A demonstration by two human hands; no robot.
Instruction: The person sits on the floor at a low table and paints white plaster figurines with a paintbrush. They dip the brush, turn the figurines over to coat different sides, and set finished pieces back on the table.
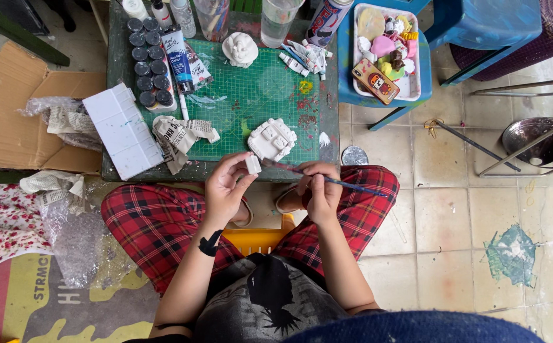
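My left hand (224, 187) pinches a small white plaster piece (253, 165) between thumb and fingers, just below the table's front edge. My right hand (319, 187) grips a thin blue-handled paintbrush (346, 184), its tip pointing left at the small piece. A larger white plaster figure (272, 138) lies on the green cutting mat (251, 95) right above both hands. Another white plaster figure (239, 49) stands at the mat's far side. I sit with legs in red plaid trousers (156, 219) over a yellow stool (257, 238).
A white paint palette (123, 130) and crumpled newspaper (178, 136) lie at the mat's left. Dark-capped paint pots (149, 60), paint tubes (299, 57) and a water glass (278, 19) line the back. A blue stool (384, 57) holds a tray of small figures. Cardboard (29, 108) lies on the left.
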